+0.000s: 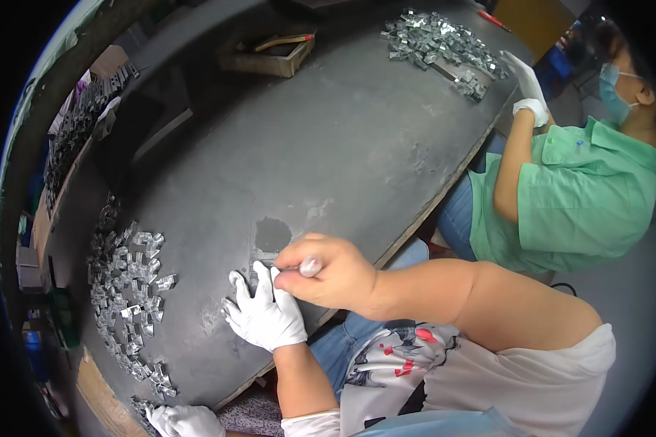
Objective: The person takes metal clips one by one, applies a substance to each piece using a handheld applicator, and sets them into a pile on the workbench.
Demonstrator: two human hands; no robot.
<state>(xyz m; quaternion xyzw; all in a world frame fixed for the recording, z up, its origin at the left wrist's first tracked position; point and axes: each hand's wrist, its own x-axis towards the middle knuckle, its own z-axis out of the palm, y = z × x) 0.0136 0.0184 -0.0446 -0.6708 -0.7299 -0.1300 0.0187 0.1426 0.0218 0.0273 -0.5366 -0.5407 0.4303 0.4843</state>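
Note:
My left hand [264,315], in a white glove, lies on the dark tabletop with its fingers spread. Its fingertips are beside a small flat metal piece [264,258], partly covered by my hands. My bare right hand [332,273] is wrapped round a tool with a rounded, pale handle end [311,266]. The tool's working end is hidden by my fingers and the glove, so its kind does not show. Just beyond the metal piece is a dark round patch [272,234] on the table.
Shiny bent metal parts [127,291] lie heaped at left, with another pile [441,44] at the far right. A tray [270,60] holds a curved wooden-looking handle. A co-worker in green [576,189] sits at right; another person's gloved hand [186,421] is lower left.

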